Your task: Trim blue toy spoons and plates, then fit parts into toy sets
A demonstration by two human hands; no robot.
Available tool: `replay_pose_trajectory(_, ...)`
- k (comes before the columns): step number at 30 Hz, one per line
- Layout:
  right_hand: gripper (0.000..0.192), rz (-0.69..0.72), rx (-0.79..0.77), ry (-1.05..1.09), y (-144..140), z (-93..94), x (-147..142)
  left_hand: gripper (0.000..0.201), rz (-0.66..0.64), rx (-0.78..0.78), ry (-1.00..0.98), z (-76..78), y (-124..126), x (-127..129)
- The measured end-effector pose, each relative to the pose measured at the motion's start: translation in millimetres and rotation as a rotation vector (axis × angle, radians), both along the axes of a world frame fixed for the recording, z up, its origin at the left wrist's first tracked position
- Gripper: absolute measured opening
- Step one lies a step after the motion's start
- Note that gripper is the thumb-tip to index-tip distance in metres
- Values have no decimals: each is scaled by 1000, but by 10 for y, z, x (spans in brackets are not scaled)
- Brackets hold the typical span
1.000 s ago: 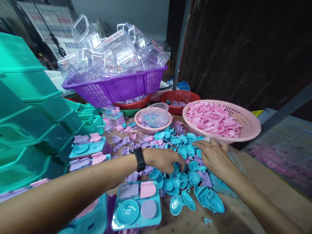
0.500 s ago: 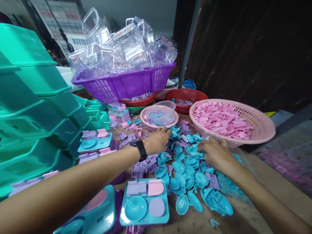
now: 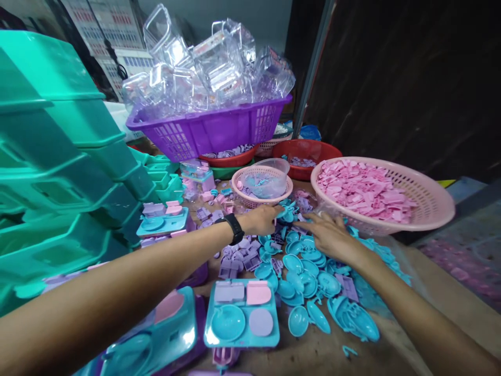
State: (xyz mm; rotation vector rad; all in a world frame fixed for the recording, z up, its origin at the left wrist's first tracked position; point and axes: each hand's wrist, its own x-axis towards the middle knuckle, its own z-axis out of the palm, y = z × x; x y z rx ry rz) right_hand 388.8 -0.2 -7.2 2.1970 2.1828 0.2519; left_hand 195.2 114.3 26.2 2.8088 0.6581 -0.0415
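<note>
My left hand (image 3: 261, 220), with a black watch on its wrist, is closed at the far side of a heap of small toy parts. Its fingertips meet beside small turquoise pieces (image 3: 288, 213), and what they hold is hidden. My right hand (image 3: 331, 236) reaches over the heap with its fingers stretched out towards the left one. Beneath it lie turquoise oval basins (image 3: 293, 263). Lilac parts (image 3: 250, 256) are piled under my left wrist. Nearer to me stands a turquoise toy panel (image 3: 242, 339) bearing a round basin and lilac and pink pieces.
A pink basket (image 3: 434, 201) of pink parts stands at the right. Behind are a small pink basket (image 3: 235, 185), a red basin (image 3: 332, 151) and a purple basket (image 3: 219, 130) piled with clear plastic cases. Stacked green bins (image 3: 90, 120) rise at the left.
My right hand has moved left and away from me, its fingers now stretched out. My left hand's fingers have drawn together. The whole view has shifted slightly.
</note>
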Motion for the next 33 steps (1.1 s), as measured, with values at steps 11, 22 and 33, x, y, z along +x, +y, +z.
replay_pose_trajectory(11,63,49,232,-62,-317,-98,-332,74,103,-221,-302,341,101,-265)
replay_pose_trajectory(22,62,258,103,133,-589,-299,-796,40,190,-113,-87,299,-1149,-1115)
replay_pose_trajectory(33,40,237,126,113,-865,-322,-576,33,186,-81,-141,91,-1557,-1473)
